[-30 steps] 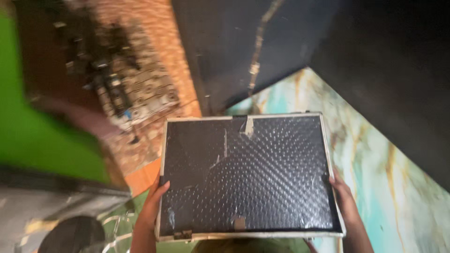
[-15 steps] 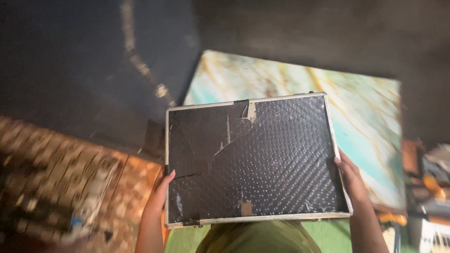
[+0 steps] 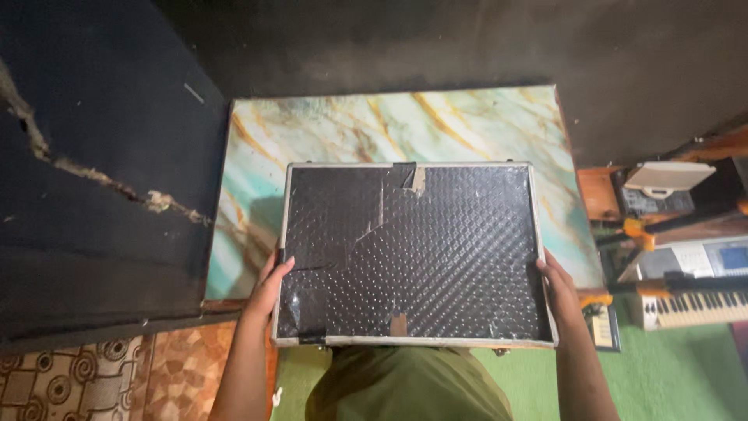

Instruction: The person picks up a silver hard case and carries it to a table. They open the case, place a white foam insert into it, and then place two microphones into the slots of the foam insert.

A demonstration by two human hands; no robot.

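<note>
I hold a flat black case [image 3: 436, 257] with a dimpled, torn and taped skin and a worn metal rim. It lies level in front of my body, over the near edge of a marble-patterned table [image 3: 327, 132] in white, teal and gold. My left hand [image 3: 269, 282] grips the case's left edge with the thumb on top. My right hand [image 3: 555, 284] grips the right edge the same way. Small metal latches show along the near rim of the case.
A dark blue torn surface [image 3: 101, 179] stands to the left of the table. An electronic keyboard [image 3: 693, 300] and other gear [image 3: 662, 191] sit at the right. Green floor [image 3: 670, 374] and patterned tile [image 3: 86, 382] lie below. The far wall is dark.
The view has swung right and settled: the patterned floor and clutter at the left dropped out, the table now lies square ahead, and the keyboard has come in at the right. Both hands kept their grip.
</note>
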